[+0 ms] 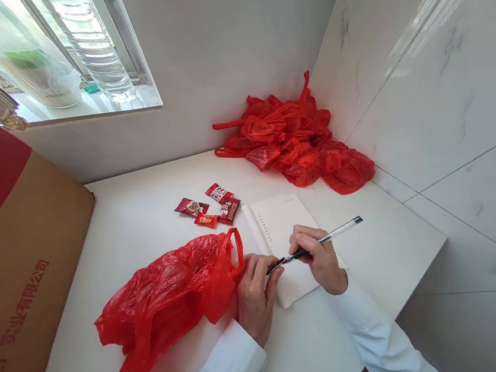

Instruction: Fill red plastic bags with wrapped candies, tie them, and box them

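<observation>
My right hand [320,259] is closed round a clear-barrelled pen [336,232] with a dark grip, its tip pointing down to the left. Between the thumb and fingers of my left hand [257,294] is a small black pen cap [273,266]. The pen tip meets the cap's opening; whether it is inside I cannot tell. Under both hands lies an open notebook [304,282] with a column of small handwritten marks on its page. A red plastic bag [174,279] rests against my left hand, its handle loop standing up.
Several small wrapped snacks [206,219] lie beyond the bag. A heap of red plastic bags [289,137] fills the back corner of the white table [387,226]. A cardboard box [40,234] stands at the left. On the windowsill is a clear water bottle [97,49].
</observation>
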Demonstrator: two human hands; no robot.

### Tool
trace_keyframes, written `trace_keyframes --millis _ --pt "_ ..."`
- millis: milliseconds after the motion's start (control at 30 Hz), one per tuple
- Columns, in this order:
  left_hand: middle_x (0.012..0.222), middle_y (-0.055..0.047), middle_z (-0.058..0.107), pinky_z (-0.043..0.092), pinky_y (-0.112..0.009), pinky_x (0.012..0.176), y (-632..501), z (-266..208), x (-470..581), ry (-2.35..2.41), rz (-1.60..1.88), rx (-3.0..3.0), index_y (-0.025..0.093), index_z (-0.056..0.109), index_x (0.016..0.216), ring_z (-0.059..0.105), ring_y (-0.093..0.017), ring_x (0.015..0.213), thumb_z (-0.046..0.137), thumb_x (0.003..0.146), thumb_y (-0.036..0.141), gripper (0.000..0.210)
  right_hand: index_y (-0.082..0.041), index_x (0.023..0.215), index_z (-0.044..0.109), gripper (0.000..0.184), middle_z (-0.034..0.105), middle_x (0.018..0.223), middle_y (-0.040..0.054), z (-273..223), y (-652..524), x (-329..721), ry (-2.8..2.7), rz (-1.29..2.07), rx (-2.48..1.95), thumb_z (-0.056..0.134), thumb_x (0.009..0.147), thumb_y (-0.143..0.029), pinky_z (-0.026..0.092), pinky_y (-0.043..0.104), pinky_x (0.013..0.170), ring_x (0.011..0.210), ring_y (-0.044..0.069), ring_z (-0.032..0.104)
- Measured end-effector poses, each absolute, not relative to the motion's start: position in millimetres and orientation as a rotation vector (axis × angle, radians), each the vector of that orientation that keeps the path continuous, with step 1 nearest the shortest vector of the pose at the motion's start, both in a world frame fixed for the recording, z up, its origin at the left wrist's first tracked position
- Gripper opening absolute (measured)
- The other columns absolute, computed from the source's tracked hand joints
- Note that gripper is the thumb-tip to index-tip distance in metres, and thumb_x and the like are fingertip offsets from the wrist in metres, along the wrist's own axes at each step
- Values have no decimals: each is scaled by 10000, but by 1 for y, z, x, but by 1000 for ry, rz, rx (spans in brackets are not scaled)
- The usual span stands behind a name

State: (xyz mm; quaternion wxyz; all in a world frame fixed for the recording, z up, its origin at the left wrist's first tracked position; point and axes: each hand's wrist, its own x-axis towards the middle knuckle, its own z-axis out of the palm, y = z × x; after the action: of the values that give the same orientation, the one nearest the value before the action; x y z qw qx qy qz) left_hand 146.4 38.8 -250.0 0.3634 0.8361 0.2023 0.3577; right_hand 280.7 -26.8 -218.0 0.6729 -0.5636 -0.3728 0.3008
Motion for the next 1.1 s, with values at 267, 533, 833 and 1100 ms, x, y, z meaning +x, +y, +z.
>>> trace_keyframes --millis 267,533,833,1100 --pt "820 -17 615 425 -261 727 39 -254 149 477 957 2209 186 583 904 507 -164 821 506 896 142 89 -166 723 594 271 525 709 6 -216 -20 281 -1112 696 -1432 394 883 -256 393 257 652 681 121 477" --pt "813 -61 649 484 -276 660 23 -252 138 605 1093 2225 167 628 897 587 -173 751 459 905 190 171 -183 876 652 323 541 1248 64 -206 -21 262 -1355 889 -1229 334 915 -224 264 368 1058 1224 204 411" --pt "1128 -104 648 551 -306 772 -2 -246 116 596 939 2392 166 427 1329 642 -201 955 488 890 217 446 -178 890 578 333 644 762 44 -207 -29 248 -898 895 -1279 400 899 -459 444 282 630 650 156 562" --pt "1411 -112 370 327 -597 1025 -6 -205 10 1253 1225 2662 276 623 1094 255 -373 1346 539 845 189 277 -157 1096 555 373 635 751 71 -260 -38 381 -836 77 -2391 536 762 -322 409 318 591 680 233 585"
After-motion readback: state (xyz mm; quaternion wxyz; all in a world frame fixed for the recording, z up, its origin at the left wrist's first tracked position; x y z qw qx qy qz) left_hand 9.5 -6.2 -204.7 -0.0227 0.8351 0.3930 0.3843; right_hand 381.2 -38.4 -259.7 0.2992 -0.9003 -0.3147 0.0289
